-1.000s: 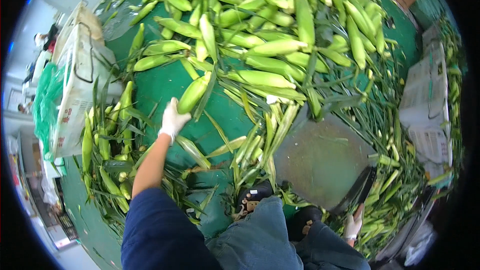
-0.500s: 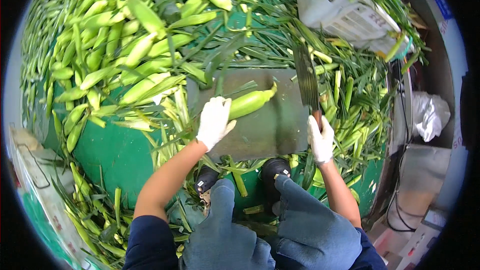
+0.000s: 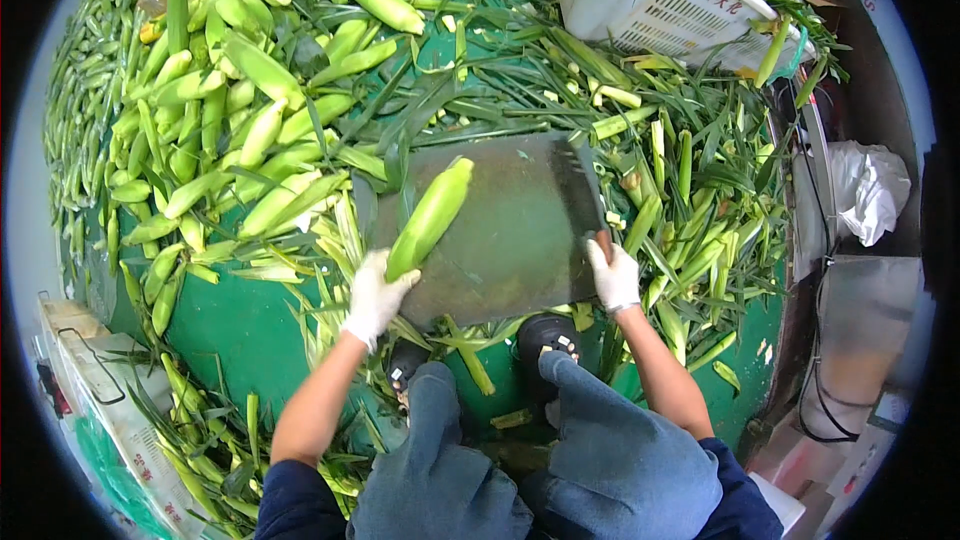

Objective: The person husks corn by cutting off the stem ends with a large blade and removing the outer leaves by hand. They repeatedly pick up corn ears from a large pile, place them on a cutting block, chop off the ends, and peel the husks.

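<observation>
My left hand (image 3: 380, 295), in a white glove, is closed round the lower end of a green ear of corn (image 3: 432, 218). The ear is in its husk and slants away from me above the left part of a dark cutting board (image 3: 500, 270). At the board's right edge my right hand (image 3: 614, 278), also gloved, grips the brown handle (image 3: 603, 243) of a knife. The knife's dark blade (image 3: 583, 180) is blurred by motion and hard to tell from the board.
A large heap of husked-in corn ears (image 3: 260, 130) lies at the left. Cut leaves and stalk ends (image 3: 690, 190) cover the right side. A white crate (image 3: 660, 5) holds trimmings at the far right; another crate (image 3: 110, 390) stands at the near left. Green flooring (image 3: 240, 325) shows between.
My left hand has drawn left and nearer with the corn, which has swung to point more away from me. My right hand and the knife have shifted left to the board's edge.
</observation>
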The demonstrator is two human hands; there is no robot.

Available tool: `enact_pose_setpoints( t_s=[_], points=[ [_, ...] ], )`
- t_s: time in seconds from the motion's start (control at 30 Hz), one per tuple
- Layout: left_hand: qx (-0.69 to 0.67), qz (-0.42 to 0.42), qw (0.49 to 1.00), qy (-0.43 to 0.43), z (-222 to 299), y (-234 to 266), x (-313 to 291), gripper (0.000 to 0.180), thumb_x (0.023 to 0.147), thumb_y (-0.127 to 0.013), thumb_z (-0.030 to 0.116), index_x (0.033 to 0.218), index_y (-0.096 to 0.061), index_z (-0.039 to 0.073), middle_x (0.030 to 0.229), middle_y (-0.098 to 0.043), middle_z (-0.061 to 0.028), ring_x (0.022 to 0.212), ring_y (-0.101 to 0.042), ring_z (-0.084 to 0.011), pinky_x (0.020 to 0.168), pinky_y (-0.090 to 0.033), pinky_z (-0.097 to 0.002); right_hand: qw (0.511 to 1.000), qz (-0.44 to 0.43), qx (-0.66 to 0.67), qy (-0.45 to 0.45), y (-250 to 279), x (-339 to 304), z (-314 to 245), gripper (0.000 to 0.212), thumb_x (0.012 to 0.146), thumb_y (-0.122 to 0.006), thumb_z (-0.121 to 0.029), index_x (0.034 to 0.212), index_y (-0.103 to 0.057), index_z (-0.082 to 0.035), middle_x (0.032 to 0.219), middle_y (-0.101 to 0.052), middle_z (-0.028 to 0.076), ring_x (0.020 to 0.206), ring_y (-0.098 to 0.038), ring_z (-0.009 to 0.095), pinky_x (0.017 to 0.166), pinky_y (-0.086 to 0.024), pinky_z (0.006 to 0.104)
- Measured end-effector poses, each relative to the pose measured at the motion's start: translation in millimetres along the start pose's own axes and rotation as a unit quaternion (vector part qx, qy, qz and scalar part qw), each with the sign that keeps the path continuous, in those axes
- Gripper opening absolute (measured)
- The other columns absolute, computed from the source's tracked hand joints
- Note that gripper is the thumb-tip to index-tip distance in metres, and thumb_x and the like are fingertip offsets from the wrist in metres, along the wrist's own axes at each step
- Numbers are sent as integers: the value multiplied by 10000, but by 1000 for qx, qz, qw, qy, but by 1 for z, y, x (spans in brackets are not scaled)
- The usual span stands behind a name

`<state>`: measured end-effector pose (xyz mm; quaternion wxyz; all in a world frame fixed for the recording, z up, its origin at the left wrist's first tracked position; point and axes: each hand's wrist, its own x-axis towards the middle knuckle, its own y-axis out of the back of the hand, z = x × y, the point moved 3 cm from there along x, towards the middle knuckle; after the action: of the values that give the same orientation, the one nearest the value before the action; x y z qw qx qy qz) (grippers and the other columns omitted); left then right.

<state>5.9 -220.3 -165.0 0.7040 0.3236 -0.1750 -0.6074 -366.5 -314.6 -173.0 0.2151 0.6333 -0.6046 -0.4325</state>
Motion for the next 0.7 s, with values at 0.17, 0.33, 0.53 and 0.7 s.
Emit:
enact_pose_setpoints(
  t_s=[0.17,0.33,0.53,0.7],
  points=[
    [-207,-82,971,86,76,-86,-15,346,894,-611,281,1093,-580,-1,1070,-579,-189,960,-563,-285,850,-451,-355,987,126,100,-16,34,15,22,387,889,-600,-371,786,-575,1,620,-520,123,567,-483,205,581,-427,351],
    [299,35,939,-165,98,-69,75,674,701,-685,333,1272,-468,48,1191,-490,-196,1135,-453,-365,995,-319,-490,964,127,226,53,77,12,-75,296,895,-623,-292,899,-605,4,682,-551,51,613,-456,113,582,-419,288],
    [349,-48,923,-151,78,-78,99,543,641,-757,203,1112,-515,89,987,-530,-126,953,-523,-294,809,-404,-426,906,158,351,175,56,-14,-114,118,863,-616,-101,808,-550,-19,608,-520,-4,537,-464,67,491,-391,249],
    [353,-54,926,-126,76,-69,98,521,633,-753,209,1088,-529,90,962,-546,-133,937,-550,-311,797,-432,-444,995,-10,80,53,-47,-39,-26,438,890,-573,-393,840,-606,41,743,-607,285,748,-609,447,631,-477,446]
  ],
)
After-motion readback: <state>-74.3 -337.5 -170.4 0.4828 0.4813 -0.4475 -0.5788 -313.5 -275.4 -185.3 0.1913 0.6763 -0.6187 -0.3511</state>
